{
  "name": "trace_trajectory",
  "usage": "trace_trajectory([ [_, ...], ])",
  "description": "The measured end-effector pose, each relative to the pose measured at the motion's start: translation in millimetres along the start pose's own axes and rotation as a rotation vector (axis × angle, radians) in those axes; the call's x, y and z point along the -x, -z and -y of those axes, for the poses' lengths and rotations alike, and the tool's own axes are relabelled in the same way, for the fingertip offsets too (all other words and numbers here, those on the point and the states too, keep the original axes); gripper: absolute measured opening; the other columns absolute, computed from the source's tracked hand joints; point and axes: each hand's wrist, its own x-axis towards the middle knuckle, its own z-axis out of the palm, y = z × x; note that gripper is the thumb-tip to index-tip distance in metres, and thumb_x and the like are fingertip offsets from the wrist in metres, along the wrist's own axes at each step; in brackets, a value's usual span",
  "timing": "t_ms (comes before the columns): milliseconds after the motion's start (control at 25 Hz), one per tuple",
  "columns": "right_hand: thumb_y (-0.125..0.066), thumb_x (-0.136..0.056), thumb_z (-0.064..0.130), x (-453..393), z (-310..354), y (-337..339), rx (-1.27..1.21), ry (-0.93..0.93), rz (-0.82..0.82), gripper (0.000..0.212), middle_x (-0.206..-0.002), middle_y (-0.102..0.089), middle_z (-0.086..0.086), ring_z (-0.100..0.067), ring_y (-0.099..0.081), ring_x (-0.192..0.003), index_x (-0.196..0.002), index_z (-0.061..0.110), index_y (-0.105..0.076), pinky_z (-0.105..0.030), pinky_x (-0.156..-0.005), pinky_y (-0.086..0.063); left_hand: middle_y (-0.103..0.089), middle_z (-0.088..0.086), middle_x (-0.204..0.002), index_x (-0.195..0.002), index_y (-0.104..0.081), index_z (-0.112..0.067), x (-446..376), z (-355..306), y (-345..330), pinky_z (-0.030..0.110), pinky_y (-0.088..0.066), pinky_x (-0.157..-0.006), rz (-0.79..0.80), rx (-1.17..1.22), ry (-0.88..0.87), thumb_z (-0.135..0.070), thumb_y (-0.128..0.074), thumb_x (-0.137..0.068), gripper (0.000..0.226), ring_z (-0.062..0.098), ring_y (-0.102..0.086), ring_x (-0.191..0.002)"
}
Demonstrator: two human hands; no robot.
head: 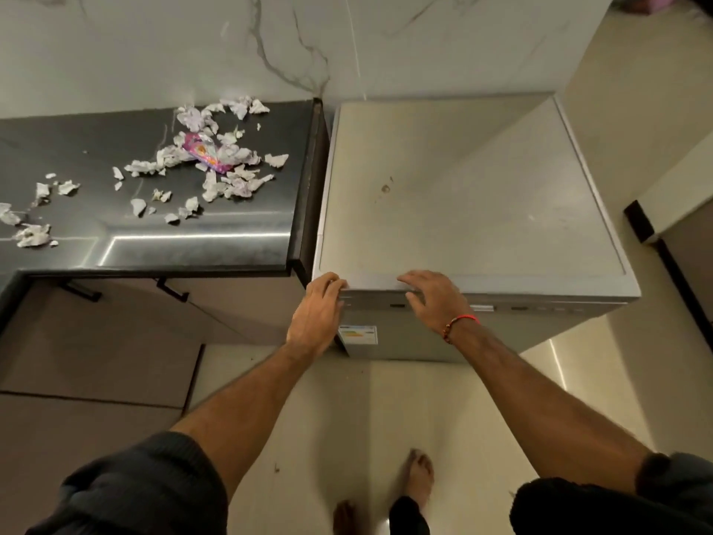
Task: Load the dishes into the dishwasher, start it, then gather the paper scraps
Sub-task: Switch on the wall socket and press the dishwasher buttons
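A silver free-standing dishwasher [463, 195] stands right of the dark counter, its door closed. My left hand [316, 314] rests at the front left corner of its top edge, fingers curled over the door's upper rim. My right hand [432, 299], with a red thread bracelet on the wrist, lies with fingers spread on the front edge above the control strip [532, 308]. Neither hand holds an object. Several torn white paper scraps [216, 164] lie scattered on the black countertop [193, 245], with a pink wrapper [204, 150] among them.
A marble-patterned wall rises behind the counter and dishwasher. Cabinet doors with black handles [171, 289] sit below the counter. The floor is pale tile, and my bare feet [420, 476] stand in front of the dishwasher. A beige wall with a dark skirting edge [640, 222] is at the right.
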Motion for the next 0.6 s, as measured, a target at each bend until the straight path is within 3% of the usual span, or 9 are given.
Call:
trace_trajectory([
  [120,-0.061,-0.092,0.017,3.5,1.3,-22.5,0.053,0.011,-0.092,0.037,-0.137,-0.057,-0.001,-0.025,-0.048,-0.130,-0.130,0.020,-0.064,-0.036,-0.114,-0.030,-0.039,0.008,-0.157,-0.150,-0.045,-0.010,14.9,15.8,-24.6,0.058,-0.022,-0.123,-0.098,-0.067,-0.087,-0.013,-0.067,-0.092,0.062,0.026,-0.029,-0.150],
  [240,-0.068,-0.089,0.013,13.6,-3.9,-52.5,-0.051,0.007,-0.285,0.037,-0.139,-0.056,-0.002,-0.028,-0.041,-0.137,-0.126,0.018,-0.066,-0.040,-0.119,-0.024,-0.029,0.005,-0.161,-0.152,-0.042,-0.022,14.6,38.9,-52.6,0.057,-0.008,-0.125,-0.200,-0.036,-0.076,-0.029,-0.071,-0.089,0.069,0.029,-0.015,-0.154],
  [440,-0.064,-0.089,0.009,7.2,-23.1,-101.3,-0.054,0.156,-0.656,0.032,-0.134,-0.060,-0.003,-0.027,-0.045,-0.134,-0.120,0.013,-0.067,-0.053,-0.116,-0.025,-0.028,0.010,-0.158,-0.148,-0.046,-0.019,5.3,57.6,-111.6,0.050,-0.022,-0.122,-0.525,0.203,-0.166,-0.024,-0.071,-0.094,0.059,0.035,-0.018,-0.153],
  [600,-0.058,-0.084,-0.002,-3.3,-35.6,-120.0,-0.009,0.267,-0.879,0.036,-0.128,-0.063,-0.007,-0.030,-0.049,-0.129,-0.118,0.007,-0.068,-0.058,-0.112,-0.028,-0.029,0.009,-0.155,-0.145,-0.051,-0.010,-8.4,58.3,-130.1,0.055,-0.032,-0.116,-0.664,0.299,-0.238,-0.008,-0.073,-0.090,0.060,0.039,-0.026,-0.147],
])
